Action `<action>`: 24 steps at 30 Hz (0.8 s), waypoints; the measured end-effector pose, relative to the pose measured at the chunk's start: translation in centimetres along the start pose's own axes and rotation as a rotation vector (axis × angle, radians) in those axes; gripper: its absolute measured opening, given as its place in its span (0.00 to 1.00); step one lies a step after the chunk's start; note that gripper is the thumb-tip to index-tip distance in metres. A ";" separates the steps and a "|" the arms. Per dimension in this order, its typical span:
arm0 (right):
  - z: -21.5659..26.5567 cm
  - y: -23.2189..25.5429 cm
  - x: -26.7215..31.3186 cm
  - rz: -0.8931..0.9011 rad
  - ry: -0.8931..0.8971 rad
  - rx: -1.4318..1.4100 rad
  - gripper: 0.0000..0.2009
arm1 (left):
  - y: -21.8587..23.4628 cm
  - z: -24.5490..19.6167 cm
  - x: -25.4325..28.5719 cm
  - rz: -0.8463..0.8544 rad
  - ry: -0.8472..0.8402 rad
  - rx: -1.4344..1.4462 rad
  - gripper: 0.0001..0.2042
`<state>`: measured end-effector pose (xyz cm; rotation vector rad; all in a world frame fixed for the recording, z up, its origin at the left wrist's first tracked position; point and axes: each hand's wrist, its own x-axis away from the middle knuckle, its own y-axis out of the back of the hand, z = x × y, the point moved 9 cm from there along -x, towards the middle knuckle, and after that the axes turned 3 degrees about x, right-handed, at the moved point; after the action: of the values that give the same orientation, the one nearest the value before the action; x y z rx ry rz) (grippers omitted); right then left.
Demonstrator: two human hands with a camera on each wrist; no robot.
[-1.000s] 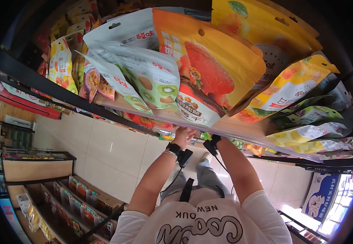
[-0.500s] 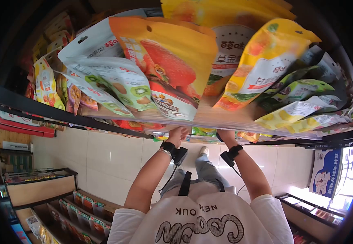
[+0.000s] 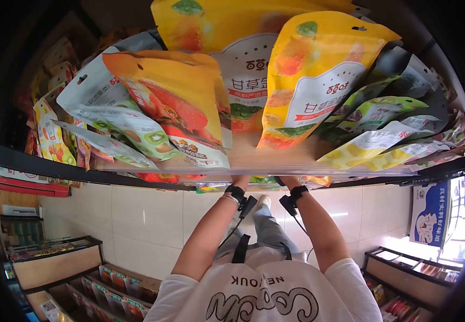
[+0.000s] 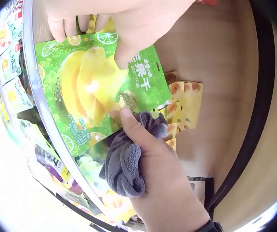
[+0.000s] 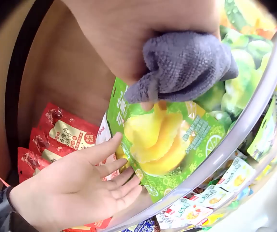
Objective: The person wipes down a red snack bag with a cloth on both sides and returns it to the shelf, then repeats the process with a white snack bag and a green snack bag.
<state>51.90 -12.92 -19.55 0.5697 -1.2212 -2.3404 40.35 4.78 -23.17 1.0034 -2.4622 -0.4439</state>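
A green pouch [image 4: 90, 92] printed with yellow fruit slices stands behind the clear front rail of a wooden shelf. My left hand [image 4: 114, 24] rests on its upper part, thumb on the front. In the right wrist view this left hand [image 5: 75, 188] is flat, palm showing, with its fingertips at the edge of the green pouch [image 5: 167, 145]. My right hand [image 4: 158, 179] grips a bunched grey cloth [image 4: 124, 164], its thumb pressing the pouch face. In that view the grey cloth [image 5: 187, 63] hangs from my right hand [image 5: 129, 34] just above the pouch. In the head view both hands are hidden under the shelf edge [image 3: 254, 170].
Red packets [image 5: 56, 135] lie left of the pouch, and yellow packets [image 4: 187, 101] sit at the back. The clear rail [image 4: 34, 96] fronts the shelf. Large orange and yellow bags [image 3: 307, 80] fill the shelf above. Low snack racks [image 3: 120, 279] stand on the tiled floor.
The head view has swung, so the yellow bags now sit centre. Both wrists have drawn closer together under the shelf edge, and my left hand has gone further in out of sight.
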 end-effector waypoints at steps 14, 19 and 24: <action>0.6 0.3 -0.5 0.025 0.021 -0.079 0.16 | 2.5 -1.9 1.0 0.125 0.059 0.196 0.23; 5.2 8.2 2.5 -0.141 -0.038 -0.451 0.18 | 3.0 -1.1 4.0 0.539 0.219 0.516 0.18; 9.9 9.6 6.4 0.230 -0.138 -0.513 0.14 | 5.8 -3.4 10.1 0.763 0.266 0.952 0.19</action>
<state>43.07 -14.91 -7.34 0.0896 -0.6477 -2.3865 32.37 1.06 -14.88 0.2667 -2.5253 1.1014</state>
